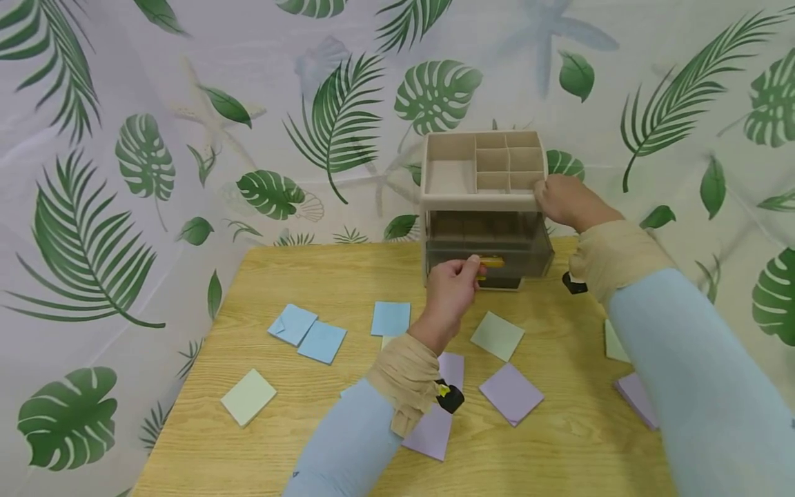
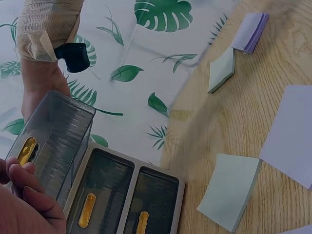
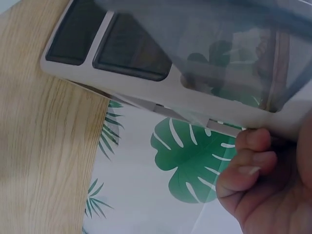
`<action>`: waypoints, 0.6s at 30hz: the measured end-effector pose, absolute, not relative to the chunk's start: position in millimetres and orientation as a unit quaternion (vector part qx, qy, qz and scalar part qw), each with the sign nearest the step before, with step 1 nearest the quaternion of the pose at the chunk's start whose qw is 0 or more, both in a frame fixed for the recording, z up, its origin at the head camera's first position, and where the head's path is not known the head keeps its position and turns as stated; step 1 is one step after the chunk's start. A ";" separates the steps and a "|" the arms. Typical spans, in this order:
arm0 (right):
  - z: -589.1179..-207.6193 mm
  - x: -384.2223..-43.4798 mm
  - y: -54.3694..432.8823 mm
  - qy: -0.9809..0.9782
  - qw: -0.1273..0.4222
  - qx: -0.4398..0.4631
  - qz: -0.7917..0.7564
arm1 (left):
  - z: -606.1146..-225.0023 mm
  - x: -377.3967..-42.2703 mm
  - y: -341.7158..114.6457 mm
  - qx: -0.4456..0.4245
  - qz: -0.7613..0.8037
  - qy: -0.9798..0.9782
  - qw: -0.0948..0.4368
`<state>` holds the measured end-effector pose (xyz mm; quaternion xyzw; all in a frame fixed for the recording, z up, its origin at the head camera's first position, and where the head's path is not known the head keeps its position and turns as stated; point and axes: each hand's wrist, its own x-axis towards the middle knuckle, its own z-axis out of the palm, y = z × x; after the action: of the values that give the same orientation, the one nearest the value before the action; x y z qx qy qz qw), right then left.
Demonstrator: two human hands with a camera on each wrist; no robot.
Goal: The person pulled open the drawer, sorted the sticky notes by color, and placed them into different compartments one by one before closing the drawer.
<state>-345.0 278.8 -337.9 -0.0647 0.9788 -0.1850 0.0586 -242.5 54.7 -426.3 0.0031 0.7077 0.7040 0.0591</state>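
A cream desktop drawer organizer (image 1: 478, 201) with a divided open top stands at the back of the table. Its uppermost smoky clear drawer (image 1: 524, 255) is pulled out towards me. My left hand (image 1: 452, 286) pinches the left end of that drawer's yellow handle (image 1: 493, 262). With curled fingers, my right hand (image 1: 574, 200) grips the organizer's upper right corner. In the left wrist view, two lower drawers with yellow handles (image 2: 87, 209) sit closed in the frame. The right wrist view shows the right fingers (image 3: 248, 168) at the organizer's side edge; the thumb is hidden there.
Blue sticky-note pads (image 1: 323, 342) lie left of centre on the wooden table (image 1: 205, 366). Pale green pads (image 1: 497, 336) and purple pads (image 1: 512, 393) are spread about, some partly under my forearms. A leaf-patterned sheet (image 1: 348, 138) hangs close behind the organizer.
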 end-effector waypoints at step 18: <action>-339.6 -357.9 280.5 0.973 0.056 -0.077 -0.210 | -432.8 -239.2 50.7 0.003 0.716 0.695 0.064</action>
<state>-357.9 280.5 -339.6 -0.0771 0.9730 -0.2101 0.0557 -239.2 50.7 -432.8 0.0034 0.6953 0.7158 0.0637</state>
